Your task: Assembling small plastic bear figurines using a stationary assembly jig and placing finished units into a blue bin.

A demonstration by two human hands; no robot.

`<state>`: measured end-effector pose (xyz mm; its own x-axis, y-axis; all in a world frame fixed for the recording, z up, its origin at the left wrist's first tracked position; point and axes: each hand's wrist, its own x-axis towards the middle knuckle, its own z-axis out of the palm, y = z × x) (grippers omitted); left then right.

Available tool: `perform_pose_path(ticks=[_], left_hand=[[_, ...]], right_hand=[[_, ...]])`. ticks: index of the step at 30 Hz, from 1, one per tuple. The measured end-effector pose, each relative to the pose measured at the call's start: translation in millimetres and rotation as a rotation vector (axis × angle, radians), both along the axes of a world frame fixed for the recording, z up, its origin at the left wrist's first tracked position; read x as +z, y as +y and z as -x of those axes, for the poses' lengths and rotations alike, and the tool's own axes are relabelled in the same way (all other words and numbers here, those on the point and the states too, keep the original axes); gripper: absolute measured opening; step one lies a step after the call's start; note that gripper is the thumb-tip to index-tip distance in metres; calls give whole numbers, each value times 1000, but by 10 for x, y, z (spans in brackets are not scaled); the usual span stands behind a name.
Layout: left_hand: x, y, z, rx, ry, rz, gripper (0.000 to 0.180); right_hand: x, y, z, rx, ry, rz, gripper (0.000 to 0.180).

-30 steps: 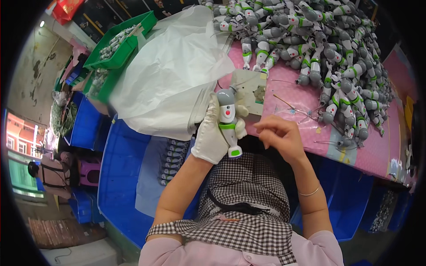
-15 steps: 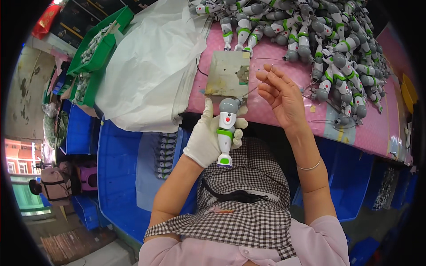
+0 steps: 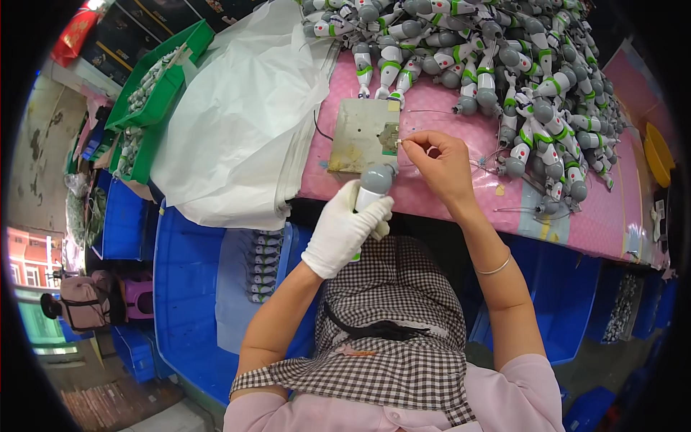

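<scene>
My left hand [image 3: 345, 232], in a white glove, is closed around a toy arm [image 3: 376, 181]. Its grey ball-shaped shoulder points up and away from me, and the glove hides most of its white and green length. Beyond it, a flat metal box [image 3: 354, 128] lies on the pink table cover, with a small circuit board [image 3: 389, 135] on its right side. My bare right hand [image 3: 443, 164] pinches a small white wire plug [image 3: 400, 142] at that board's right edge. Whether the plug is seated there cannot be made out.
A large heap of toy arms [image 3: 533, 86] covers the far right of the table [image 3: 425, 191]. White sheeting [image 3: 230, 122] drapes over the left side. Below it, a blue bin [image 3: 188, 288] holds rows of toy arms. Green trays [image 3: 155, 90] with small parts stand far left.
My right hand has come down and left, bringing the wire end to the board. My left hand has turned the toy arm and wrapped its fingers further around it.
</scene>
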<state>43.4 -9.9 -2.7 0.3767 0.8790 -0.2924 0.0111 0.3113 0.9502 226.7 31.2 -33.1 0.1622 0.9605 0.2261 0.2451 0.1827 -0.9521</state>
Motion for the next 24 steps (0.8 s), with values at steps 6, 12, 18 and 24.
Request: perform_pose_path(ticks=[6, 12, 18, 24], left_hand=[[-49, 97, -5, 130, -36, -47, 23], [-38, 142, -24, 133, -99, -42, 24], [-2, 258, 29, 37, -208, 67, 31], [4, 318, 26, -8, -160, 34, 32]], right_hand=[[27, 37, -47, -30, -324, -190, 11], [61, 48, -69, -3, -366, -162, 10], [101, 120, -125, 97, -313, -110, 11], [130, 109, -91, 95, -237, -26, 10]])
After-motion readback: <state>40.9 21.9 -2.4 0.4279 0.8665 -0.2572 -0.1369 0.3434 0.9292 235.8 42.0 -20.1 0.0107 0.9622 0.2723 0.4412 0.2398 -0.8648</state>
